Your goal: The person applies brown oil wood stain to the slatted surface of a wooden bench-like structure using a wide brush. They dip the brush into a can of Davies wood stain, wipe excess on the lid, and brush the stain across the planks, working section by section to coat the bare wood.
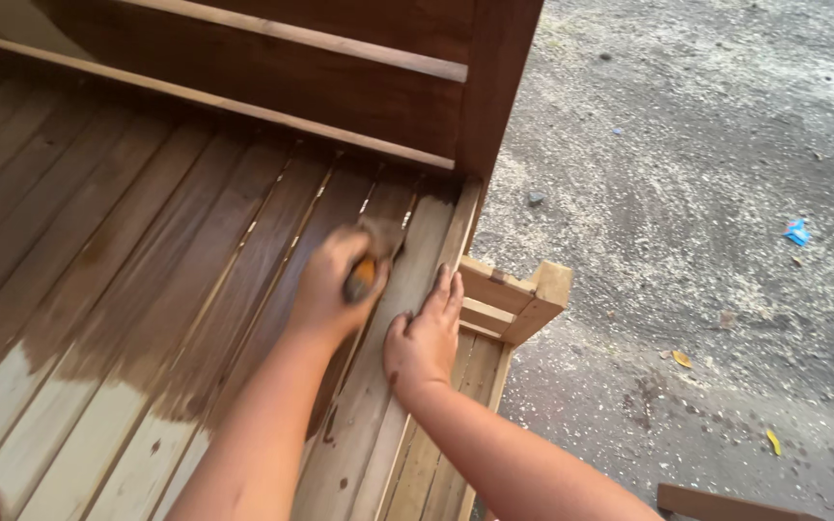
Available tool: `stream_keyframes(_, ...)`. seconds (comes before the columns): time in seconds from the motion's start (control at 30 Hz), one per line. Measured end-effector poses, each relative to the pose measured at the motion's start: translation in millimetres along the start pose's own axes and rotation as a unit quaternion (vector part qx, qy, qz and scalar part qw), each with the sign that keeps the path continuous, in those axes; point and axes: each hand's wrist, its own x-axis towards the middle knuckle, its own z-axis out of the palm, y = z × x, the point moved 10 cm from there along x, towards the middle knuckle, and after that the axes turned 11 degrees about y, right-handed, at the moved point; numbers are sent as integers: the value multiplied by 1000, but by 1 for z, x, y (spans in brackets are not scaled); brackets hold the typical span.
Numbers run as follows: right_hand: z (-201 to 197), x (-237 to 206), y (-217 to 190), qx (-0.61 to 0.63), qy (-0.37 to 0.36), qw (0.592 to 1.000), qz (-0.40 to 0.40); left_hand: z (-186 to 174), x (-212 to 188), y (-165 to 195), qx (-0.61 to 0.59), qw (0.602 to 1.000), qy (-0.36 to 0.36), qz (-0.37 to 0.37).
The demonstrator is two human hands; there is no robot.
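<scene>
Left hand with brush on slatted seat, right hand just beside, backrest behind, ground right.

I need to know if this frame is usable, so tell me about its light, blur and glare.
Head view: soft, even daylight with no hard shadows; the left hand and its stained rag are smeared by motion blur; the right hand on the wooden slats is somewhat sharper; wet stain gives a faint sheen, not glare; the sandy ground looks grainy.

Soft, even daylight with faint shadows, no glare; slight motion blur, and the frame's bottom edge is out of focus.
</scene>
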Motion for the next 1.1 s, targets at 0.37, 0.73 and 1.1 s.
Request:
stream_keyframes(0.37, 0, -7, 6, -14, 17, 1000, -4, -137, -164, 46, 4, 986, -87, -144)
stream_keyframes(0.73, -1, -8, -1, 11, 27, 999, -18, -96, -151, 12, -8, 982, 62, -179)
stream_keyframes(1.1, 0, -2, -3, 9, -2, 1000, 0, 54, 37, -70, -72, 992, 62, -83)
